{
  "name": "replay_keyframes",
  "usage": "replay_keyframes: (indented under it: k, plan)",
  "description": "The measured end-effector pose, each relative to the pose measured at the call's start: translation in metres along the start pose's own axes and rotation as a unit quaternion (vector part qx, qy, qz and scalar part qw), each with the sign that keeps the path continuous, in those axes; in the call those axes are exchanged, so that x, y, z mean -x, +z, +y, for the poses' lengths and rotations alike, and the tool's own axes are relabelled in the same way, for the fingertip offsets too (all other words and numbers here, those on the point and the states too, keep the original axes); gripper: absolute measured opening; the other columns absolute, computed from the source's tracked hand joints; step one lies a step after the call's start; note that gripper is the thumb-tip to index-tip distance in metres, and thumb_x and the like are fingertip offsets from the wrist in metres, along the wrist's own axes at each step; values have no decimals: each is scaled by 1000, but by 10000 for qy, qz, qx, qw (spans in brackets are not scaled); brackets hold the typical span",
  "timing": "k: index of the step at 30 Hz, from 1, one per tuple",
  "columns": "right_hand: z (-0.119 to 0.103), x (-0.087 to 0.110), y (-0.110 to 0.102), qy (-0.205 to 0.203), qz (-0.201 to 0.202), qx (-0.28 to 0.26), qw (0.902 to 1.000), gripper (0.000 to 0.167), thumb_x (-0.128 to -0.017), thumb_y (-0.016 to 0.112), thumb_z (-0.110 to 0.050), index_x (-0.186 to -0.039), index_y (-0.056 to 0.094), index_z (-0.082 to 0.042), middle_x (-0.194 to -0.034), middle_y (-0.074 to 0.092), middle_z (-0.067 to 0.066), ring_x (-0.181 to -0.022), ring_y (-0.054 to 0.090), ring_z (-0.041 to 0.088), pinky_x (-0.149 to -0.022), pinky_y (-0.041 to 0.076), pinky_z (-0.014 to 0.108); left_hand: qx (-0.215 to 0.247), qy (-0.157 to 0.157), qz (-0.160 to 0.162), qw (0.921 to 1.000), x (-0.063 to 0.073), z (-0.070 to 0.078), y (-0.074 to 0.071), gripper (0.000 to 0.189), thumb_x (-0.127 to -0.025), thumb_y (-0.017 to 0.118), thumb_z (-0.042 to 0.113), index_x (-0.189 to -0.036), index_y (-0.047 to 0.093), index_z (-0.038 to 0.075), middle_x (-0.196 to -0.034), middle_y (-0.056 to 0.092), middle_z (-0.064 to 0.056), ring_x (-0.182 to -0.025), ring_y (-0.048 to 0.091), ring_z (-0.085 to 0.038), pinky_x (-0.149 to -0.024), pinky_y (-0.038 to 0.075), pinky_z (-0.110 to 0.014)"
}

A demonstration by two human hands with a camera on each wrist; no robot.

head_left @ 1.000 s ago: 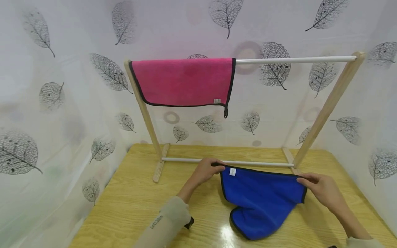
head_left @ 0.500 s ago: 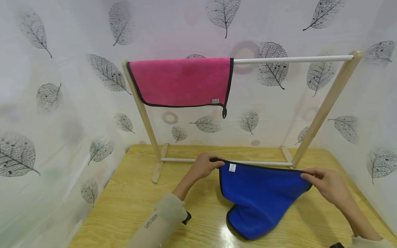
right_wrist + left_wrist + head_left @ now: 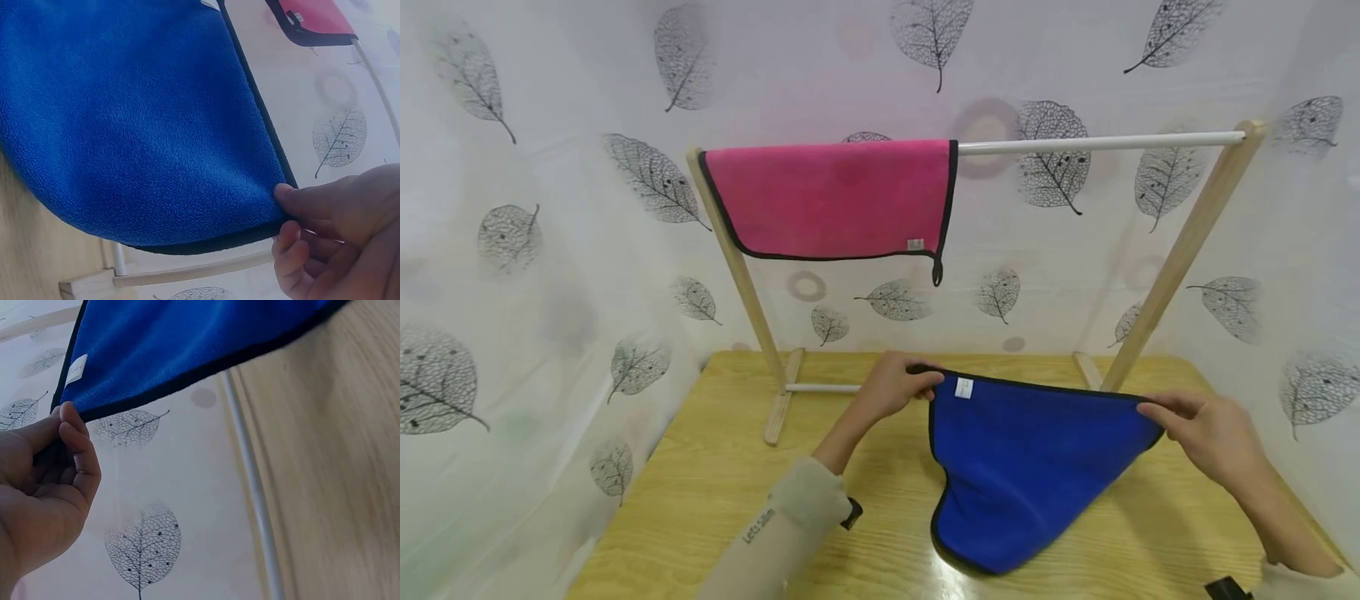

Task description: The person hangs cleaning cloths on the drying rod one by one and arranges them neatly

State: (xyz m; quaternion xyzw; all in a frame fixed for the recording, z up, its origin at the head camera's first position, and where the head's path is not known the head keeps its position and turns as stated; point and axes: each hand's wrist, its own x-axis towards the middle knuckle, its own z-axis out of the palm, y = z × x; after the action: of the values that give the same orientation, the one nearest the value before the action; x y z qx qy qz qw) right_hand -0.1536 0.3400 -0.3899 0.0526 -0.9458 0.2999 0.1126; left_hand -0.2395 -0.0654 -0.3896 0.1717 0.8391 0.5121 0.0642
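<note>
Blue cloth hangs between two hands over the near right of the surface, on the near side of the rack; whether its lowest part touches down is hard to tell. Holding it well seems to call for level, even tension: the top edge slopes slightly down to the right, and the lower part folds inward. The right hand pinches one corner between thumb and curled fingers; the left hand pinches the other the same way. Gripping the firm border looks surer than gripping soft pile.

The surface is glossy, wood-grained; the rack pairs pale wooden posts with smooth white rails. Pink cloth drapes over the upper rail, at left. The blue one is plush, round-cornered, with narrow black edging and a small white label.
</note>
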Motion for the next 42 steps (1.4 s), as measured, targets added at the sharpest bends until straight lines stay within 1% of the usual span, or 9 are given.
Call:
replay_keyframes:
  k: [4,7,12,14,20,24,31,37,42]
  plan:
    - [-4,1,-5,-72,182,133,9997,35,-102,69,-26,-116,74,5,-83,74,12,-62,57,-1,-44,38,29,57,2,-27,10000,-1,9,-2,19,-99,72,18,-112,80,6,-69,73,0,-66,72,-13,-57,52,-21]
    - [-8,1,-10,-62,236,187,9995,34,-103,67,-26,-116,74,5,-76,70,5,-55,52,5,-42,34,29,29,52,-68,10000,0,17,-3,20,-100,71,17,-114,79,6,-70,73,0,-70,73,-17,-60,55,-22]
    - [-14,-1,-19,-4,386,332,9987,33,-104,66,-24,-115,73,7,-68,64,2,-48,48,12,-39,34,29,168,185,-47,9997,-2,31,-7,19,-100,70,14,-115,78,5,-72,74,-2,-74,75,-22,-68,62,-29]
    - [-17,-3,-21,-16,461,316,9984,32,-104,66,-22,-113,73,8,-66,63,2,-48,51,11,-38,36,28,255,206,-1,9995,-2,37,-9,19,-100,70,13,-116,78,5,-72,75,-2,-74,75,-21,-69,62,-30]
    - [-25,-9,-30,80,605,58,9981,33,-104,66,-19,-114,70,12,-66,66,4,-52,57,7,-40,42,26,699,155,78,9974,-1,54,-14,20,-100,70,11,-117,77,3,-75,75,-6,-73,76,-24,-68,63,-31]
    - [-27,-13,-37,278,629,120,9976,36,-104,65,-21,-116,70,12,-69,68,5,-54,57,5,-44,45,24,686,115,103,9975,-2,63,-15,20,-100,71,13,-117,77,4,-77,76,-5,-74,76,-22,-71,62,-30]
    - [-29,-16,-52,524,608,48,9968,39,-106,61,-19,-117,66,18,-72,68,7,-56,56,6,-49,45,20,530,256,159,9981,-6,73,-14,20,-99,72,15,-116,78,5,-77,76,-2,-76,77,-21,-73,62,-26]
    - [-27,-16,-63,526,676,-65,9963,38,-107,60,-17,-119,63,19,-68,65,1,-57,56,4,-51,47,17,332,344,167,9987,-8,83,-16,21,-100,71,16,-118,78,7,-77,76,0,-77,76,-18,-72,61,-26]
    - [-24,-20,-74,358,746,-243,9963,37,-107,57,-15,-118,59,21,-65,59,-5,-56,54,3,-51,46,16,276,515,126,9982,-10,93,-21,22,-101,70,15,-120,77,6,-78,76,-2,-78,77,-21,-71,61,-26]
